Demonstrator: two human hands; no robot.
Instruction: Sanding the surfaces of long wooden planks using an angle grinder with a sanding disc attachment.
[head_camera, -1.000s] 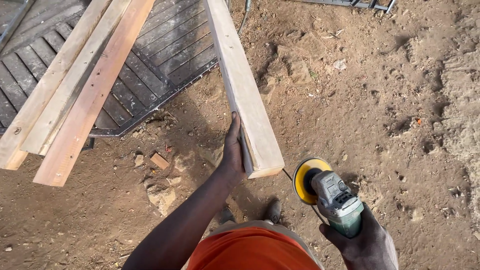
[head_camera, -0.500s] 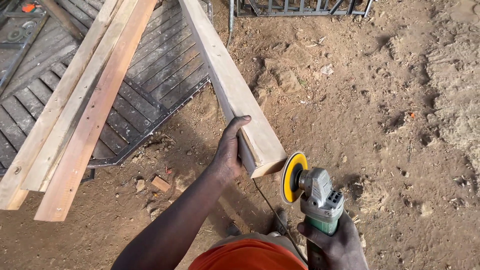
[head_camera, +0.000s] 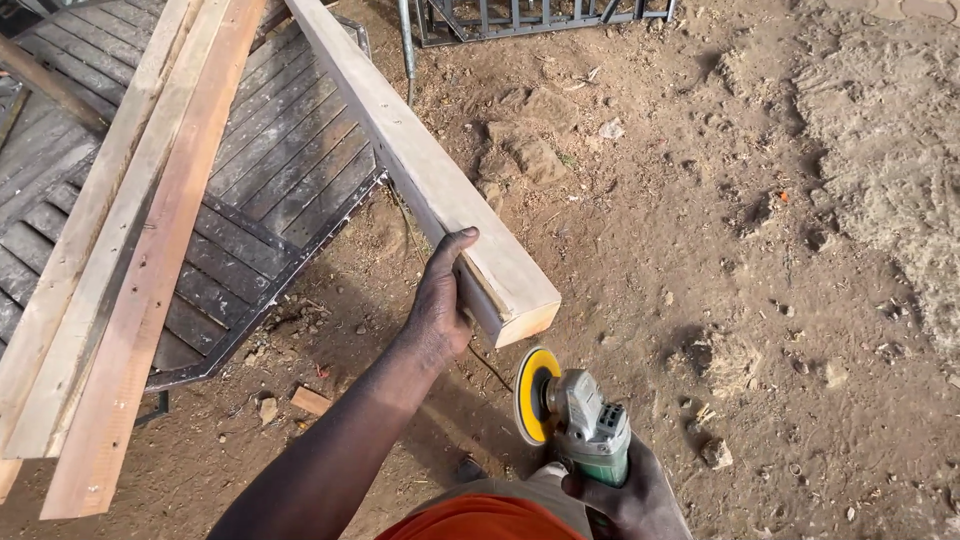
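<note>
Gripping squared timber beam (head_camera: 430, 170), left hand (head_camera: 440, 305)

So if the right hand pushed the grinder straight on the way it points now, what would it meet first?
Probably the cut end of the wooden beam. The right hand aims the angle grinder up the picture, and its yellow disc sits just short of that end. Depth is unclear, so it might pass below.

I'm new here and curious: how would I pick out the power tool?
Follow the long pale wooden beam down to its cut end. Just below it, the right hand grips a grey-green angle grinder. Its round yellow disc is the brightest thing there.
</note>
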